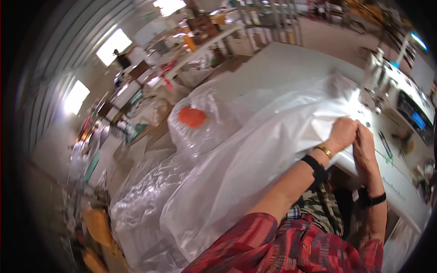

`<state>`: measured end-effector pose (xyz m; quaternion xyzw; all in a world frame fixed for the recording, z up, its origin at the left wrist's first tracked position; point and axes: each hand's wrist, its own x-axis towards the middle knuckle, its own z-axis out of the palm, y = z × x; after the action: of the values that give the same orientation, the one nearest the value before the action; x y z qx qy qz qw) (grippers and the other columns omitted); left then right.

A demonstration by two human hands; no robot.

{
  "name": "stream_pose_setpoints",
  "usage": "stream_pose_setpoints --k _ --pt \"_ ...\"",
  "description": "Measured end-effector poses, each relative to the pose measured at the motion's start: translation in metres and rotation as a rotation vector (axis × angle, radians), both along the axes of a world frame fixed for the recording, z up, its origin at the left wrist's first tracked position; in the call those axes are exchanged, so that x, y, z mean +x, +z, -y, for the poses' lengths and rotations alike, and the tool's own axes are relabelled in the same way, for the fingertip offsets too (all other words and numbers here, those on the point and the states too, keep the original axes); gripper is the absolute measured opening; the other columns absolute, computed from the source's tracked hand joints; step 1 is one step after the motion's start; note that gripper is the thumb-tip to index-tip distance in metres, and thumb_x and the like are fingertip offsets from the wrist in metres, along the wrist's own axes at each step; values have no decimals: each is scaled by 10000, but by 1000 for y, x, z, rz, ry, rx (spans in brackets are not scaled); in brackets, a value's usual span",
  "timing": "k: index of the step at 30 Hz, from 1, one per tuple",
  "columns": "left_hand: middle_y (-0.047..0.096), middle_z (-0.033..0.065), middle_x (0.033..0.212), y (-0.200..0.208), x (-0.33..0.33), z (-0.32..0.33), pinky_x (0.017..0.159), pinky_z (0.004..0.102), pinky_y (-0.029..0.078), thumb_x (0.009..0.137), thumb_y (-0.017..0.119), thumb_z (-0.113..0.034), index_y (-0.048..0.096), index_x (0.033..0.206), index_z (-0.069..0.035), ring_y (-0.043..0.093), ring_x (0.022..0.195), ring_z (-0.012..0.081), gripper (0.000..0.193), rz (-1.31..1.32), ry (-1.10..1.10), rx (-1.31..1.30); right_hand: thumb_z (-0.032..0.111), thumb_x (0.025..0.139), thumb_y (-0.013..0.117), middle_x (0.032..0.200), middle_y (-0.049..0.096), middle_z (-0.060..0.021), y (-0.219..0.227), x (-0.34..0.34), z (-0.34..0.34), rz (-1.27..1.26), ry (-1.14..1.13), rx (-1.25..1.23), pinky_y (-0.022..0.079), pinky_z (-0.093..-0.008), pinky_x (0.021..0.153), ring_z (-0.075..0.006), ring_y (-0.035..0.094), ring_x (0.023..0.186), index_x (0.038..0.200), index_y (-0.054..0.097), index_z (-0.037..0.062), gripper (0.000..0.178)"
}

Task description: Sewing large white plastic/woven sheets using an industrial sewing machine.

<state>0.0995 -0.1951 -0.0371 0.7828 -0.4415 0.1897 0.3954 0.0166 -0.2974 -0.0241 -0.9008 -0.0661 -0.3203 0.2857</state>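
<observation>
A large white translucent plastic sheet (246, 159) spreads over the table and drapes off its left side. My left hand (342, 133), with a gold band and a black strap on the wrist, is closed on the sheet's right edge. Against it, my right hand (363, 142) is closed too, its fingertips meeting the left ones at the same edge. What lies between the fingertips is partly hidden. Just beyond my hands stands a white sewing machine (395, 77) with a lit lamp glaring on the sheet. An orange patch (191, 117) shows at the sheet's left part.
The pale tabletop (291, 59) reaches away behind the sheet. Thread snips (385, 144) lie right of my hands, near a dark control panel with a blue screen (416, 119). Cluttered piles (136, 104) fill the left side, and a person (122, 59) is far off by a window.
</observation>
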Motion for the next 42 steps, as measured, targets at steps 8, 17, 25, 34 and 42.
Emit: stream_pose_setpoints --k 8,17,25,34,42 --pt "645 235 725 -7 0 3 747 471 503 696 552 -17 657 700 8 645 755 390 108 -2 39 -25 -19 857 498 1037 604 -244 -23 4 15 -103 -73 -30 432 -459 868 -409 560 975 1263 519 -26 406" --pt "636 254 714 -4 -1 3 740 481 512 690 542 -10 645 669 23 641 738 411 110 0 60 -16 20 888 479 993 591 -244 -21 2 14 -107 -68 -61 428 -464 823 -408 555 924 1268 506 -33 384" --pt "640 254 729 -4 -1 3 755 485 510 701 553 -26 659 706 14 642 754 413 114 -41 69 31 -32 838 490 976 578 -243 -24 3 20 -103 -45 -68 427 -467 832 -411 551 922 1284 494 -36 446" --pt "646 243 737 -8 0 5 782 477 504 702 537 -31 654 686 20 643 796 406 128 -34 94 36 -20 826 502 1014 578 -250 -21 2 19 -162 -47 -37 422 -464 870 -411 543 963 1293 492 -49 467" --pt "656 227 744 18 -8 -12 716 486 520 655 697 -181 709 765 -40 656 755 409 179 -163 -26 215 203 876 553 1103 606 -227 -17 -2 22 -117 4 -135 411 -470 893 -406 538 1038 1256 527 22 421"
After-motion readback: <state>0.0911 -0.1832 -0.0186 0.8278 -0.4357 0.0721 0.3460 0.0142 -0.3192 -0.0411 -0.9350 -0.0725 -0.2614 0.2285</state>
